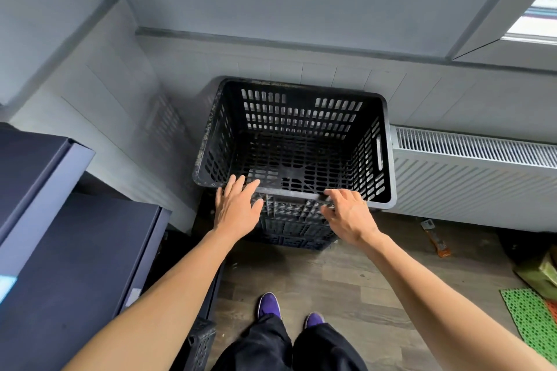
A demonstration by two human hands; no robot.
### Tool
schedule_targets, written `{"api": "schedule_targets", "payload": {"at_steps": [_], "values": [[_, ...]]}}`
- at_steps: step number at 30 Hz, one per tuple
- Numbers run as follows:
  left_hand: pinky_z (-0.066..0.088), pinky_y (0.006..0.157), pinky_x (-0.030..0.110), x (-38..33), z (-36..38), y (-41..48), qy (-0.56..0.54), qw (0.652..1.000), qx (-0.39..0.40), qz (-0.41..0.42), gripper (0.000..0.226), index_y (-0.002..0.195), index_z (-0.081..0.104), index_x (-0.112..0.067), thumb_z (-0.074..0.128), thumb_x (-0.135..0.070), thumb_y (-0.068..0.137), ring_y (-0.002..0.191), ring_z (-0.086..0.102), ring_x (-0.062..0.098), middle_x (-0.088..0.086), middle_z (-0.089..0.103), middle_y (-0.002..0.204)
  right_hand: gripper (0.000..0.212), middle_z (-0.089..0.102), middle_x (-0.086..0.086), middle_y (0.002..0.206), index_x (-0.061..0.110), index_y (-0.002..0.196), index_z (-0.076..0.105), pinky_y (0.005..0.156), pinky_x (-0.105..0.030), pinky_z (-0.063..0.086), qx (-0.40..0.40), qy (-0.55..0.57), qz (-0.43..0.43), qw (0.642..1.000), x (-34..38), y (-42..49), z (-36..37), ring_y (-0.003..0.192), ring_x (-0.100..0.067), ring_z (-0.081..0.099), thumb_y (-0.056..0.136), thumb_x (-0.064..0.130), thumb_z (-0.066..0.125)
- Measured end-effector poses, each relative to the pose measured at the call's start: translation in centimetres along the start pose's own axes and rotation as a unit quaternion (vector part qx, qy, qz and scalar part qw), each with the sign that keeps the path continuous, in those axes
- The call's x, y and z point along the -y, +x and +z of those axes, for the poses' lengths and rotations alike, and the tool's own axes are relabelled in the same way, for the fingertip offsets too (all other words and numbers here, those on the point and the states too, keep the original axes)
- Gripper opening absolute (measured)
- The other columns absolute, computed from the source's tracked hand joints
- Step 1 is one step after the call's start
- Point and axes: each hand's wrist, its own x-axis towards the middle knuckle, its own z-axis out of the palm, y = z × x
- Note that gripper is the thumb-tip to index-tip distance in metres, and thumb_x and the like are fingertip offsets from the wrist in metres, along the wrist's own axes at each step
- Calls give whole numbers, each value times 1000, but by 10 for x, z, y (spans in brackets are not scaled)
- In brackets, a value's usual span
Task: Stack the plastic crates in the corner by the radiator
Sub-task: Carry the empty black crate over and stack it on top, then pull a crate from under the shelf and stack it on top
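Top black crate sits dead ahead, near rim at both hands — left hand flat against it, right hand curled on it

The top crate is set on the lower crates, in the corner where two walls meet. The radiator is fixed along the back wall, just to the right of the stack. A window is seen above the radiator, far up on the right. A cabinet is placed to the left of the stack. The left hand is laid flat on the near rim of the top crate, and the same rim is gripped further right by the right hand. A small tool is left on the floor in front of the radiator, and a mat is laid at the far right.
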Motion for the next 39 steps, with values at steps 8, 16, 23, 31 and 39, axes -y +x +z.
{"api": "schedule_targets", "payload": {"at_steps": [8,16,23,31,39], "values": [[11,122,46,-12,19,-57,-43,998,-25,-48,55,152,34,-29,50,-29,100,152,-5,19,2,12,165,42,51,-7,142,14,142,49,106,-38,39,-35,50,-95,994,9,-26,4,133,-30,38,100,23,53],[21,119,40,-27,50,-140,-73,989,-23,-128,53,152,34,-29,48,-33,100,152,4,19,2,25,161,43,52,-10,142,18,143,50,107,-43,41,82,40,-129,987,2,-61,23,138,-31,37,101,22,49],[25,116,35,0,74,-241,-136,957,-51,-250,52,150,39,-23,50,-30,100,146,19,22,2,39,152,45,62,-12,130,20,139,55,102,-38,47,185,-23,-204,961,40,-85,66,125,-31,54,95,27,53],[38,109,39,50,107,-351,-167,900,-63,-397,51,146,46,-26,53,-32,96,134,42,25,5,52,140,41,64,-13,128,14,135,58,101,-35,47,279,-88,-284,913,95,-126,118,122,-30,59,94,21,54],[32,113,30,91,132,-437,-196,880,-70,-428,51,147,45,-25,51,-32,97,137,41,21,0,48,149,42,65,-9,132,20,138,57,97,-25,44,319,-116,-263,903,130,-184,173,123,-25,60,95,22,57]]}}
